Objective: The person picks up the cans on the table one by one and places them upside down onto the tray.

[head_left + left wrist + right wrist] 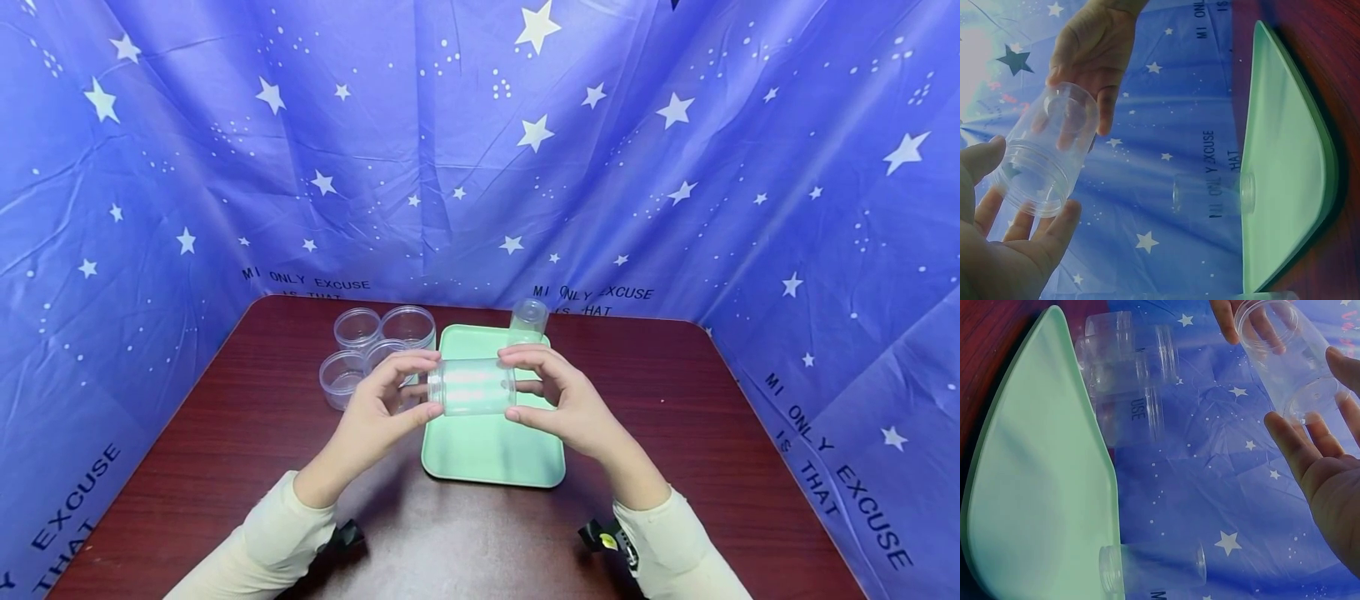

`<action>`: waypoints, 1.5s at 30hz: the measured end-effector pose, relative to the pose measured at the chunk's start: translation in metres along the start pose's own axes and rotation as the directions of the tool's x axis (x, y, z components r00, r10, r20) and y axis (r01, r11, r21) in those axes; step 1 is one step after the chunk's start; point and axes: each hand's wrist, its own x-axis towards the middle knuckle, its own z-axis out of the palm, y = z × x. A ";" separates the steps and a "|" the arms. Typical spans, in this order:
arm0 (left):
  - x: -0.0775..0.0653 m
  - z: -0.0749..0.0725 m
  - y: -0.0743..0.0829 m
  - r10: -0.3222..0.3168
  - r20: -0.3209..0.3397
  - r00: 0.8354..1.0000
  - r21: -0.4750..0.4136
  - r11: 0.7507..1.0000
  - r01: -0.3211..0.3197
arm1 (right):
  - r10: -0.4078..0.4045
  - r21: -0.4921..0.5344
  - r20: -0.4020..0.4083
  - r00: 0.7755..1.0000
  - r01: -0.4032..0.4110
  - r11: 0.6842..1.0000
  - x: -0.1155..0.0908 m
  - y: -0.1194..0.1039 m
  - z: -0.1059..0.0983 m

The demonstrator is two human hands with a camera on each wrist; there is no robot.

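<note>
L hand (pixel 375 408) and R hand (pixel 572 402) hold one clear jar (pixel 476 387) sideways btwn them, L at threaded end, R at base, above green tray (pixel 491 458). Other clear jars (pixel 343 375) stand on bench (pixel 247 433), L of tray.

Lettering (pixel 341 284) "MI ONLY EXCUSE IS THAT", on blue curtain (pixel 465 150), repeated, one copy probably creased

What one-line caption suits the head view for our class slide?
Left hand and right hand hold a clear jar sideways above a green tray on a table.
</note>
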 end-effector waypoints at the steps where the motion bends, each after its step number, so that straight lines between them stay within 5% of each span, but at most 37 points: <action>1: 0.000 0.000 0.000 0.000 -0.001 1.000 0.006 1.000 0.000 | 0.001 -0.001 -0.001 1.000 -0.001 1.000 0.000 0.000 0.000; 19: 0.002 -0.003 0.002 0.030 -0.012 0.999 -0.035 0.999 -0.031 | -0.022 -0.029 -0.010 1.000 0.022 0.999 0.002 0.000 -0.007; 45: 0.003 -0.009 0.005 0.013 0.015 1.000 0.050 0.999 -0.013 | 0.001 -0.059 -0.039 0.999 -0.003 0.998 0.011 0.001 -0.029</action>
